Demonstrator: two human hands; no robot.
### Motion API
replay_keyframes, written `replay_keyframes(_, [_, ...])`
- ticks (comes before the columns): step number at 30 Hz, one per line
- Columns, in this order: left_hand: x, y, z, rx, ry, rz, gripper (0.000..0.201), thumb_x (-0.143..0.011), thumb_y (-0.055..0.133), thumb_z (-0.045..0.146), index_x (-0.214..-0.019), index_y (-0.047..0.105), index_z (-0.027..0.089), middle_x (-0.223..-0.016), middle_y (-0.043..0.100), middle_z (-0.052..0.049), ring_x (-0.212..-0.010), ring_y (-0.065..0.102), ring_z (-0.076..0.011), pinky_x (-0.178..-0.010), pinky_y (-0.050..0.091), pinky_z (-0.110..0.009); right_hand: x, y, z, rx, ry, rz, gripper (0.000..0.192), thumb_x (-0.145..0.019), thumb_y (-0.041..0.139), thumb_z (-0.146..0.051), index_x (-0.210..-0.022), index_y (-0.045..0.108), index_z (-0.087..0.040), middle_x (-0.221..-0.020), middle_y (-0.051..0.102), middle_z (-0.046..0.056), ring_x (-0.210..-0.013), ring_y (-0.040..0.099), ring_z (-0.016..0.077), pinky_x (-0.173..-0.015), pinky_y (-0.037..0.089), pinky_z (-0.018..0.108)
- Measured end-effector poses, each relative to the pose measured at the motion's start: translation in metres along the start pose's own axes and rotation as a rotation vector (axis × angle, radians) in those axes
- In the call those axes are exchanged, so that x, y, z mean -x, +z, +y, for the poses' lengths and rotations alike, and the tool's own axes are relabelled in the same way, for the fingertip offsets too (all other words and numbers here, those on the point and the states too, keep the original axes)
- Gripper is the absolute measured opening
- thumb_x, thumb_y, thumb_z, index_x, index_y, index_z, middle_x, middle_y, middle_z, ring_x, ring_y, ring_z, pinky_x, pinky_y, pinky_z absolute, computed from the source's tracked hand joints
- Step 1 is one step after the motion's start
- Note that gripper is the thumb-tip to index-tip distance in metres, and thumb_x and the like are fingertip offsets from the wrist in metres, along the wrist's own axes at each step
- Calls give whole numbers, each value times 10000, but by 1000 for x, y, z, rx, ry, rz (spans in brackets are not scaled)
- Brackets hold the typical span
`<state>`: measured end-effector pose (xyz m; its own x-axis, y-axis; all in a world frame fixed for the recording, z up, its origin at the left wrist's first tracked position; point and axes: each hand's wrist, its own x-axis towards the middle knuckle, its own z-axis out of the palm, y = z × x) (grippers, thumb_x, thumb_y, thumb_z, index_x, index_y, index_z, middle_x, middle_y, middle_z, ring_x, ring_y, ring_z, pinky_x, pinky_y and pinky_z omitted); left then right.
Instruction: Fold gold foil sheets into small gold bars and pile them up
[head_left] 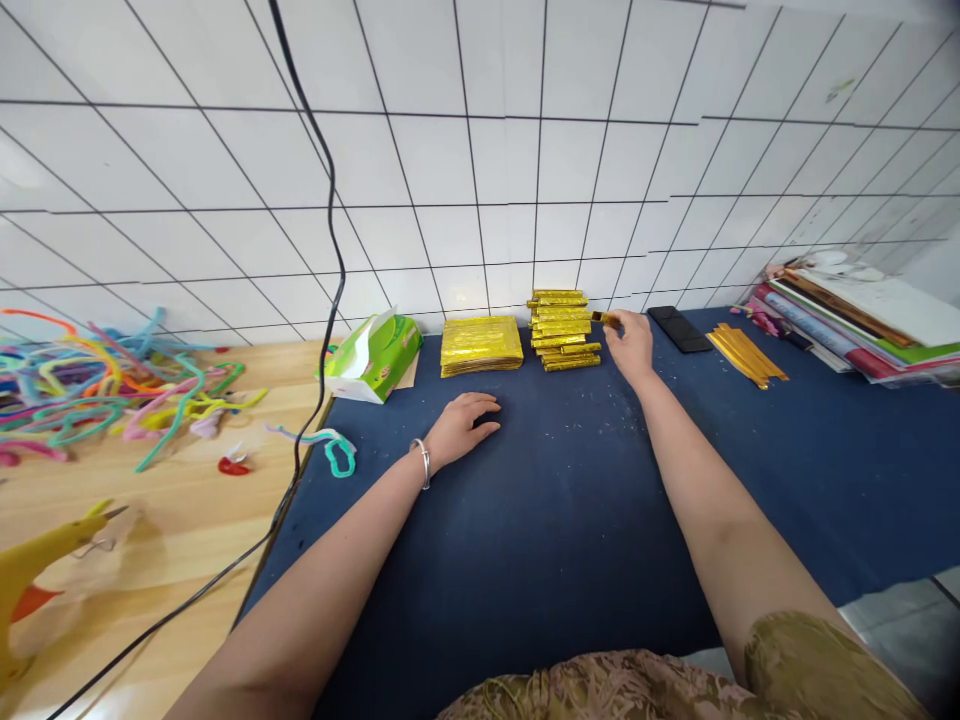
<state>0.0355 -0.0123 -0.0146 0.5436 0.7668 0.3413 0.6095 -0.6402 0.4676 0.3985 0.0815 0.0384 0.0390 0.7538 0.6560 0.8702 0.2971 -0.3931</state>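
My left hand [459, 430] rests on the dark blue mat with its fingers stretched out and nothing in them. My right hand [631, 346] pinches a small gold foil tube [599, 317], its dark open end pointing left. Just left of that hand a pile of similar gold foil tubes [561, 325] is stacked against the wall. Beyond my left hand lies a flat stack of gold foil sheets [481, 345]. My fingers partly hide the held tube.
A green tissue pack [381, 355], black phone [679, 329], gold strips [747, 355] and a pile of books [847, 320] line the back. On the wooden surface at left are tangled pipe cleaners [97, 385] and a yellow glue gun [45, 560]. A black cable [330, 200] hangs down.
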Motion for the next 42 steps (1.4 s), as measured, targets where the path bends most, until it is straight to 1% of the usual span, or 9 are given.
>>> replay_keyframes(7, [-1,1,0,0,2,2,298,-843,592,356,-1110,641,234,-1185,614,-68,-1107,551,-216,-992,420,-415,5,5,-2,-5,-88,-13,305,-816,467,-170,-1090,597,-206,-1077,634,66,-1054,494,256,-950,401,402])
replay_keyframes(12, [-1,-1,0,-5,7,3,294,-848,586,359,-1106,642,230,-1175,618,-66,-1107,547,-214,-995,414,-411,6,9,2,11,-87,-30,313,-803,477,-160,-1085,606,-205,-1101,630,68,-1064,490,258,-960,396,408])
replay_keyframes(16, [-1,-2,0,-3,10,4,284,-845,590,355,-1097,644,234,-1171,620,-61,-1098,551,-210,-989,417,-404,1,10,3,25,-92,-42,325,-797,478,-155,-1091,608,-206,-1117,622,72,-1074,486,258,-963,396,409])
replay_keyframes(21, [-2,-2,-2,8,12,13,270,-841,596,343,-1086,647,241,-1153,631,-51,-1084,556,-208,-982,419,-404,-18,20,2,61,-89,-76,322,-800,476,-159,-1090,609,-204,-1116,619,84,-1071,482,263,-970,386,422])
replay_keyframes(28, [-4,-4,-2,18,5,19,252,-837,603,329,-1070,647,245,-1138,636,-40,-1069,560,-200,-978,416,-391,-61,51,-3,128,-101,-130,335,-799,486,-156,-1102,625,-188,-1101,614,106,-1078,466,278,-944,393,439])
replay_keyframes(33, [-5,-5,-3,24,4,19,249,-836,606,328,-1066,648,244,-1136,638,-41,-1068,562,-200,-974,417,-389,-72,67,-8,165,-89,-168,371,-782,524,-168,-1141,616,-162,-1107,610,124,-1074,462,298,-941,385,463])
replay_keyframes(37, [-5,-5,-5,29,2,27,242,-829,612,326,-1054,654,248,-1134,640,-42,-1073,563,-201,-973,418,-391,-68,64,-9,151,-83,-174,356,-796,518,-194,-1138,613,-160,-1119,609,128,-1076,465,302,-953,370,477])
replay_keyframes(39, [-5,-4,-5,28,2,30,244,-830,609,331,-1054,655,246,-1135,639,-45,-1075,563,-204,-972,419,-393,-64,58,-11,149,-84,-146,329,-808,503,-196,-1112,624,-164,-1119,613,126,-1076,471,297,-959,363,477])
replay_keyframes(42, [-6,-4,-5,28,3,26,245,-833,602,334,-1054,655,245,-1135,641,-46,-1072,565,-206,-972,419,-396,-53,54,-23,124,-90,-96,301,-827,485,-205,-1085,638,-174,-1119,622,121,-1079,484,289,-963,357,476])
